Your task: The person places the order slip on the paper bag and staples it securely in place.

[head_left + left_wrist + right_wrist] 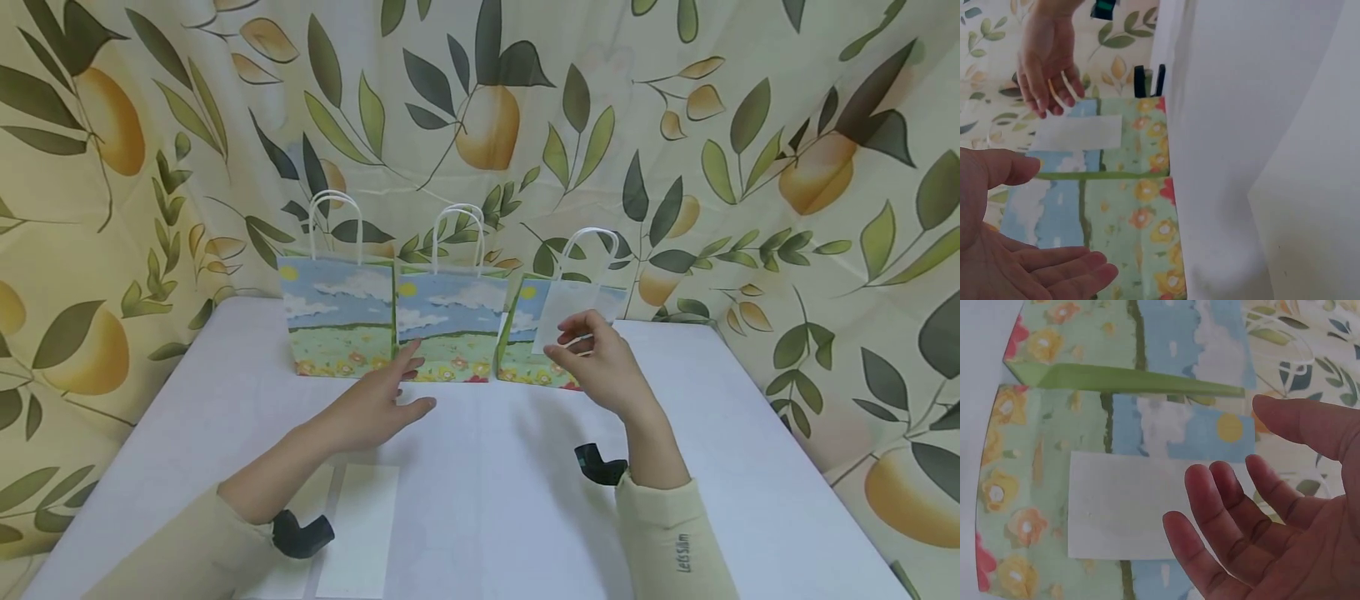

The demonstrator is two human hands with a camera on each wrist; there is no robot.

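Observation:
Three paper gift bags stand in a row, each with white handles, blue sky and a flowery meadow: a left bag (341, 312), a middle bag (459, 321) and a right bag (517, 354). A white rectangular card (1122, 506) lies flat against the front of the right bag. My right hand (600, 362) hovers before that card, fingers loosely bent and thumb apart, with nothing in its grasp. In front of the middle bag is my left hand (378, 408), palm inward, fingers extended and empty. Whether the card is stuck on cannot be told.
White sheets (360, 525) lie on the white table (480, 500) at the front left, partly under the left sleeve. Behind the bags hangs a curtain (540, 167) printed with fruit and leaves. Black mounts (600, 467) sit at both wrists.

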